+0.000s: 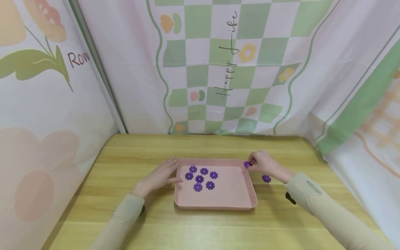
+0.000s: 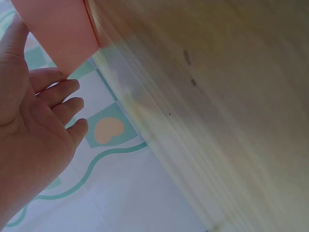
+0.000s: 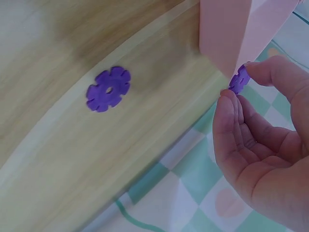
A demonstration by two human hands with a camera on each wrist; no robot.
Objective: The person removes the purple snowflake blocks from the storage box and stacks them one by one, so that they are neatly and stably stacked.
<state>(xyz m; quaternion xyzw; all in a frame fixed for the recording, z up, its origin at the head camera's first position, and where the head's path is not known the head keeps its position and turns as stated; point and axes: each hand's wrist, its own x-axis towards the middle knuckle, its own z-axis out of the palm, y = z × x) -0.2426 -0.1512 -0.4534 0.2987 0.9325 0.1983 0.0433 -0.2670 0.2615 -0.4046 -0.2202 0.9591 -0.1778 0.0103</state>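
Between thumb and fingers my right hand [image 1: 264,164] pinches a purple notched snowflake disc [image 3: 240,79], held at the right back corner of a pink tray [image 1: 232,191]. Another purple disc [image 3: 109,90] lies flat on the table, just right of the tray and below that hand. Several more purple discs [image 1: 199,179] lie in the tray's left half. At the tray's left edge rests my left hand [image 1: 159,175], its fingers fairly straight, the thumb reaching over the rim. In the left wrist view its fingertips touch the tray's outer wall [image 2: 67,34].
The tray stands on a wooden table [image 1: 150,222]. A curtain with a green and white check pattern [image 1: 225,69] hangs along the table's back edge. Pale printed cloths close off the left side [image 1: 47,114] and the right side [image 1: 368,139].
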